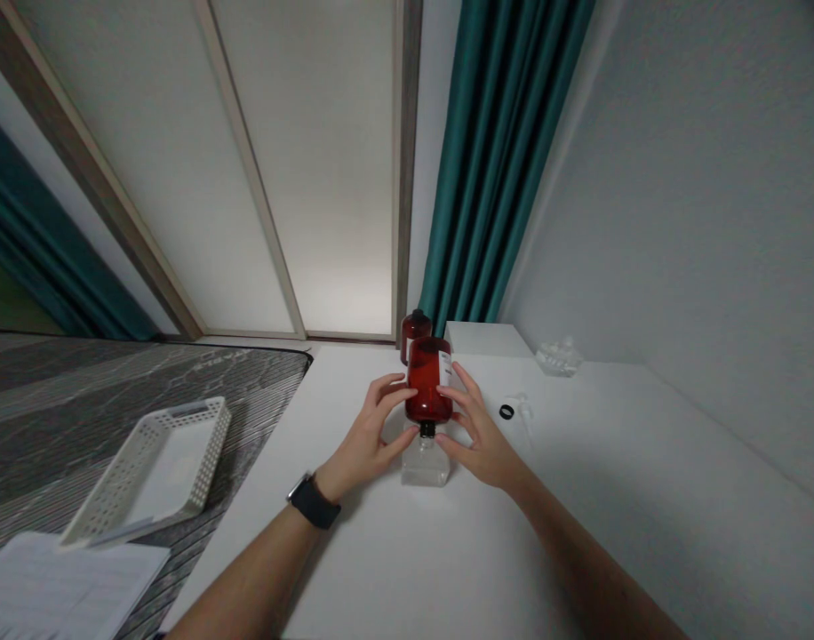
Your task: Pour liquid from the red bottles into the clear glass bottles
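A red-brown bottle (426, 378) with a white label is upside down, its dark neck (427, 428) meeting the mouth of a clear square bottle (425, 467) that stands on the white table (380, 560). My left hand (373, 427) grips the red-brown bottle from the left, its thumb beside the neck. From the right, my right hand (474, 428) holds the same bottle, fingers on its side and thumb near the neck. Whether liquid flows between the bottles cannot be made out.
Behind stands another red-brown bottle (416, 327) with a dark cap. A white box (488, 339) and a clear crumpled-looking item (559, 357) sit farther back. To the right lies a black ring (506, 412). A white basket (211, 462) and papers (67, 582) are at left.
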Tool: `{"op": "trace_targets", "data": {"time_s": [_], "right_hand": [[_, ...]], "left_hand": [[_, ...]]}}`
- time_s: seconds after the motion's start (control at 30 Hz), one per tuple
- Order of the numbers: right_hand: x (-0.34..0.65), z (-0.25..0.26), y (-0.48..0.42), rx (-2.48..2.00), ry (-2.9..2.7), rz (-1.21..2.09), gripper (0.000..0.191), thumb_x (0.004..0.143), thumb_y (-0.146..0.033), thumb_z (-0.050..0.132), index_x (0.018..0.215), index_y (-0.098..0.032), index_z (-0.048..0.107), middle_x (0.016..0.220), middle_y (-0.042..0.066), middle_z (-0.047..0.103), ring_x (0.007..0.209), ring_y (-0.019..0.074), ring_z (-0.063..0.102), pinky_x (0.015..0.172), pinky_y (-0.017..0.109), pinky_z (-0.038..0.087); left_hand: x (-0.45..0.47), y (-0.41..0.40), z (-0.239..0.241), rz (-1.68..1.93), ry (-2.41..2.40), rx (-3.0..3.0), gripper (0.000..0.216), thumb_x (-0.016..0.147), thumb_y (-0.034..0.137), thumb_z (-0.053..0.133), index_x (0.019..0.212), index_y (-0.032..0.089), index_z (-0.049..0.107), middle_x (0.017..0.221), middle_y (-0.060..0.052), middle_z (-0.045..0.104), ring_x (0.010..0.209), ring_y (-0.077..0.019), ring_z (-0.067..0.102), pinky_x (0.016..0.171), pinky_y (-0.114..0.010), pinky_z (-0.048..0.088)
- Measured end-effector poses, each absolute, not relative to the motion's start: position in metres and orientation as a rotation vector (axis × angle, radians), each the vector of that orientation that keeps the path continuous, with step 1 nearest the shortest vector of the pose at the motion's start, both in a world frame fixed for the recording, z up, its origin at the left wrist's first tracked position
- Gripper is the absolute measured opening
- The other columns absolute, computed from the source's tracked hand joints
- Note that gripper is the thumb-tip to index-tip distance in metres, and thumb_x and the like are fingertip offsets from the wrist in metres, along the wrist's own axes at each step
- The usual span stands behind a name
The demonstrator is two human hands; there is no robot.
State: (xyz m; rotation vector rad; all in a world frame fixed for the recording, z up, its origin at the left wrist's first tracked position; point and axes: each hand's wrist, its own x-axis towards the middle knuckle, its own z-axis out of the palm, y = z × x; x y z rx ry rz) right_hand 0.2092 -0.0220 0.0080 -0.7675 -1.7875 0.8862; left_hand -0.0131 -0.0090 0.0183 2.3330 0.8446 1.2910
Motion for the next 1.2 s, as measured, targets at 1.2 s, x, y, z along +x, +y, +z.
{"op": "trace_targets", "data": {"time_s": [1.2], "right_hand": [[0.2090, 0.0098, -0.0241, -0.770, -1.797, 0.863, 0.056, 0.088, -0.020, 0.068, 0.137, -0.039, 0.048, 0.168, 0.002, 0.003, 0.153, 0.0287, 0.024, 0.111, 0.048, 0.047]], "left_hand": [[-0.0128, -0.0102, 0.0175, 1.303, 0.828, 2.339, 0.053, 0.090, 0.013, 0.062, 0.138, 0.028, 0.046, 0.144, -0.013, 0.038, 0.137, -0.0296, 0.042, 0.115, -0.054, 0.040]]}}
